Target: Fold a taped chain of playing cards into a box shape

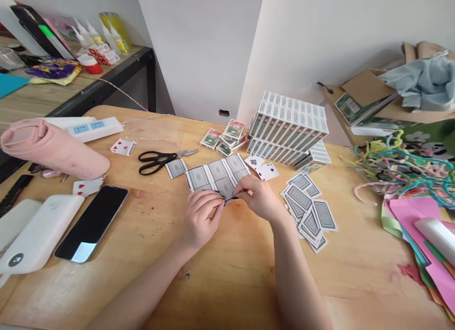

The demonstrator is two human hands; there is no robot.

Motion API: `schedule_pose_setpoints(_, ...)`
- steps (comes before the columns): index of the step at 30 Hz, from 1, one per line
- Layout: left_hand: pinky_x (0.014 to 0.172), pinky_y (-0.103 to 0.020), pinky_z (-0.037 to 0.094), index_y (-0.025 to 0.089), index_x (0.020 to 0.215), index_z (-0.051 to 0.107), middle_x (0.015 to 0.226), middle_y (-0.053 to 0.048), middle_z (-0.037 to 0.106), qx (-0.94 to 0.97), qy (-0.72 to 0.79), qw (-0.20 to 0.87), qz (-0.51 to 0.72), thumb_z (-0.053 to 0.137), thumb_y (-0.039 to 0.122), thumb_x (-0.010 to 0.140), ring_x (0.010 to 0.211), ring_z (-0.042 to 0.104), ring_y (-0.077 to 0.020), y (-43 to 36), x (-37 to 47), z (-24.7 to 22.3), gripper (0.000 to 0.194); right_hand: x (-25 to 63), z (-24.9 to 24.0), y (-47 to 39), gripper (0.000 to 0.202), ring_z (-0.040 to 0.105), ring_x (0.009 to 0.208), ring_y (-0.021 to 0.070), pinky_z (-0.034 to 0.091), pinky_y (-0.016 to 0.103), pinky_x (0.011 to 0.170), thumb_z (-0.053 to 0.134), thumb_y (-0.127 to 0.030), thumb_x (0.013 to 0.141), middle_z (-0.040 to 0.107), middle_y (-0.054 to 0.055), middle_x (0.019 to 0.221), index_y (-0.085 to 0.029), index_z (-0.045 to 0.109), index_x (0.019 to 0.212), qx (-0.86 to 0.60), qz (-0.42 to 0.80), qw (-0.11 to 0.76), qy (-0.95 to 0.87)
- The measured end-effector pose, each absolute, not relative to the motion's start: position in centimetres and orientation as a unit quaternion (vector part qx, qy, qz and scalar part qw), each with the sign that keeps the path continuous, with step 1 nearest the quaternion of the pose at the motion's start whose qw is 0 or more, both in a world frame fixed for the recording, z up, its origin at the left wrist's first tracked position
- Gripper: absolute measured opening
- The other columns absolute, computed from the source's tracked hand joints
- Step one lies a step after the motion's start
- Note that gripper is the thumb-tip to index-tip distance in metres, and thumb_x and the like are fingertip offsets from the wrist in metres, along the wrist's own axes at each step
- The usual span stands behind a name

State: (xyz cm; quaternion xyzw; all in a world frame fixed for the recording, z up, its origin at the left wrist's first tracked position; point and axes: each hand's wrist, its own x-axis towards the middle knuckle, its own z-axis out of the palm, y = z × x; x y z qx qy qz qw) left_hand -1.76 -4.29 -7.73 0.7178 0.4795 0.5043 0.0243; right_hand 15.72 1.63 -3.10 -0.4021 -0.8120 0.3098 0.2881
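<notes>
- Nearest us, two bare forearms (pixel 296 273) reach up across a wooden table (pixel 234 287).
- Both hands meet at the table's middle. We see the left hand (pixel 203 215) and the right hand (pixel 261 197) with fingertips pressed together, each grasping a thin dark piece (pixel 231 198) too small for us to identify.
- Just beyond the fingers, at the center, we see a panel of grey-backed playing cards (pixel 199 176) set edge to edge, its near side at the fingertips.
- To its left we find one loose card (pixel 176 169) and black-handled scissors (pixel 152 162); to its right, two face-up cards (pixel 268 171) and a scattered pile of grey-backed cards (pixel 309 211).
- Behind the panel, we notice small card packs (pixel 232 130) with red trim, heaped together.
- Beside them rises a block of card boxes (pixel 287 126) in tiers, standing on their edges; we cannot see inside.
- On the far left table, we spot nozzle-tipped bottles (pixel 118 39), some with yellow labels, and a red-and-white tub (pixel 89 64), its contents hidden from us.
- At far right, we see pale blue cloth (pixel 424 81) bunched over brown cardboard (pixel 369 89).
</notes>
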Motion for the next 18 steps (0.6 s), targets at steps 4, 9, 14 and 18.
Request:
schedule_pose_setpoints(4,0.078,-0.038,0.049,0.023,0.083,0.063,0.081,-0.001,0.072,0.722,0.476,0.028,0.502,0.062,0.011,0.08,0.083,0.066,-0.019,-4.23,-1.88,-7.71,0.012,15.6,-3.32,1.69,0.028,0.054,0.071,0.0162,0.045,0.028,0.067,0.047,0.004,0.073,0.061,0.002,0.071,-0.02,0.061,0.07,-0.405,0.315,0.28,-0.811)
schedule_pose_setpoints(9,0.081,-0.037,0.05,0.023,0.088,0.063,0.086,-0.002,0.072,0.719,0.48,0.051,0.501,0.062,0.013,0.08,0.088,0.066,-0.0189,-4.29,-2.22,-8.01,0.012,15.81,-3.22,1.61,0.02,0.056,0.075,0.0164,0.045,0.029,0.07,0.047,-0.002,0.079,0.061,0.002,0.078,-0.02,0.057,0.077,-0.424,0.352,0.258,-0.793)
schedule_pose_setpoints(14,0.084,-0.039,0.048,0.022,0.086,0.061,0.089,-0.003,0.071,0.729,0.495,0.042,0.472,0.069,0.017,0.076,0.092,0.064,-0.0203,-4.33,-2.26,-8.25,0.014,15.72,-3.22,1.57,0.018,0.057,0.076,0.0159,0.046,0.03,0.072,0.046,-0.005,0.081,0.061,0.002,0.079,-0.02,0.056,0.079,-0.43,0.392,0.245,-0.775)
schedule_pose_setpoints(18,0.083,-0.039,0.048,0.023,0.079,0.06,0.086,-0.002,0.07,0.728,0.498,0.032,0.47,0.068,0.017,0.077,0.091,0.064,-0.0205,-4.34,-2.12,-8.07,0.01,15.87,-2.89,1.52,0.015,0.059,0.075,0.0154,0.047,0.029,0.072,0.051,-0.007,0.08,0.063,0.001,0.079,-0.02,0.058,0.081,-0.44,0.396,0.258,-0.764)
